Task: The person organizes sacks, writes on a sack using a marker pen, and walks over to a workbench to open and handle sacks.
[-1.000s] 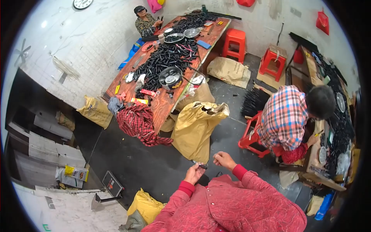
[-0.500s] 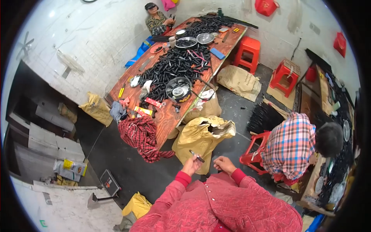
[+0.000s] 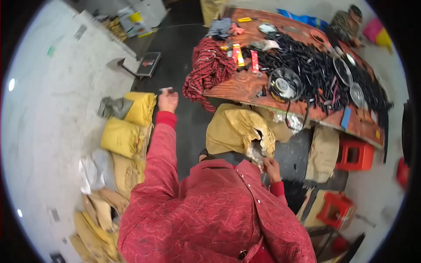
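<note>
My left hand (image 3: 168, 101) reaches out over the dark floor, left of the red checked cloth (image 3: 209, 65). Its fingers are closed on a small, blurred thing (image 3: 165, 89), apparently the short black stick seen in them earlier. Low at the right, my right hand (image 3: 272, 170) has curled fingers beside the torn mouth of a tan paper sack (image 3: 228, 129). Whether those fingers grip the sack's rim or something else, I cannot make out.
A wooden table (image 3: 245, 90) bears a heap of short black sticks (image 3: 307, 65) and a clear bowl (image 3: 285, 83). Yellow sacks (image 3: 120, 138) line the left wall near a floor scale (image 3: 148, 65). Red stools (image 3: 356, 154) stand right. Another person (image 3: 346, 25) sits behind the table.
The view has swung left and down. My left hand has moved out to the left, away from my right hand, which is now beside the sack's mouth. The plaid-shirted person has left view.
</note>
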The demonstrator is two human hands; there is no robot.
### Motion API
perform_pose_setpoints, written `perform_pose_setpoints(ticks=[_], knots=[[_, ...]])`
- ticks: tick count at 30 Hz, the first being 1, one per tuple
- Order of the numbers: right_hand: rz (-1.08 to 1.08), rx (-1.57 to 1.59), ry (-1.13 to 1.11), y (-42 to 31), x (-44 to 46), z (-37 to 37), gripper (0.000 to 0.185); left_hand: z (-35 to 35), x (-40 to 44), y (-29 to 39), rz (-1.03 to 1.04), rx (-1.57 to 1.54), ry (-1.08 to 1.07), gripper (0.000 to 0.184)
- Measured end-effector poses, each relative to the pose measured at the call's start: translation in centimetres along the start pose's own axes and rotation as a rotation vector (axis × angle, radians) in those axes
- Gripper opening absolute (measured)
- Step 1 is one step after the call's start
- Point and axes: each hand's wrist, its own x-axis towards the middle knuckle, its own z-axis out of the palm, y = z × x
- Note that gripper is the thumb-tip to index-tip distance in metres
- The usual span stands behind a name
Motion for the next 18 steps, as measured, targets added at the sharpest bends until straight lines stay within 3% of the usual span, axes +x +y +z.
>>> perform_pose_setpoints(ticks=[1,4,9,18], knots=[[0.024,-0.068,-0.009,-0.5,0.5,-2.2,0.017,-2.2,0.4,1.3,0.119,-0.116,0.172,0.015],[0.111,-0.217,-0.048,-0.8,1.9,-7.7,0.019,-5.8,-2.4,3.8,0.192,0.016,0.521,0.017],[0.125,-0.261,-0.062,-2.3,5.4,-10.4,0.019,-8.5,-8.1,0.9,0.029,0.035,0.589,0.008],[0.082,-0.274,-0.192,-2.5,5.5,-4.0,0.017,-12.1,-9.7,-2.8,-0.114,0.029,0.672,0.006]])
